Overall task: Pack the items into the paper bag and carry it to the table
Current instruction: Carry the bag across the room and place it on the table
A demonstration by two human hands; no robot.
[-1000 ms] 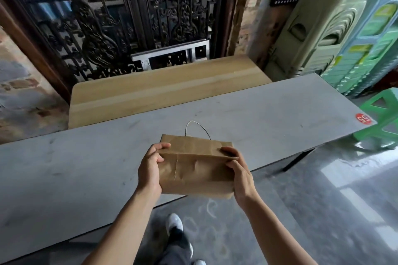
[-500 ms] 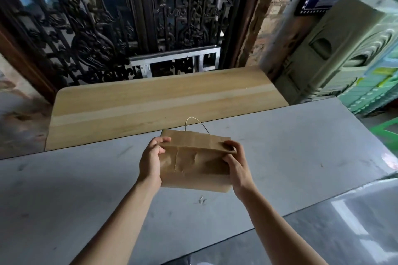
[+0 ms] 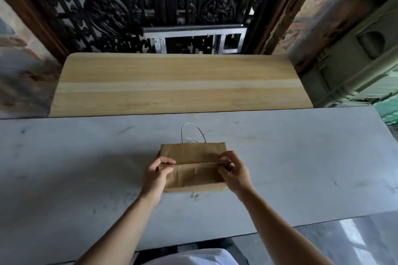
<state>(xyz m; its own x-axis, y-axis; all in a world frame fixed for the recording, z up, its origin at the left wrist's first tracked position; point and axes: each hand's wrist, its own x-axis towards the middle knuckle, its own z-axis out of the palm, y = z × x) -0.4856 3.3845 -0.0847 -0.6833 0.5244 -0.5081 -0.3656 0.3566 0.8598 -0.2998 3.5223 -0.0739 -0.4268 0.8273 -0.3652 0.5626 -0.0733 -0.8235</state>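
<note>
A folded brown paper bag (image 3: 195, 165) lies on the grey table (image 3: 86, 178), its thin white cord handle (image 3: 192, 133) sticking out at the far edge. My left hand (image 3: 158, 173) pinches the left end of the bag's fold line between thumb and fingers. At the right end of the same fold, my right hand (image 3: 233, 171) pinches the paper. The bag's base rests on the table surface. None of the items for packing are in sight.
A light wooden table (image 3: 178, 84) stands directly behind the grey one. Behind that is a dark ornate metal gate (image 3: 150, 6) with a small silver frame. Stacked green plastic chairs (image 3: 355, 60) stand at the right. The shiny floor (image 3: 355, 239) shows at bottom right.
I have stepped up to the grey table and lowered the bag from mid-air onto it. Both hands have shifted from gripping its sides to pinching its fold.
</note>
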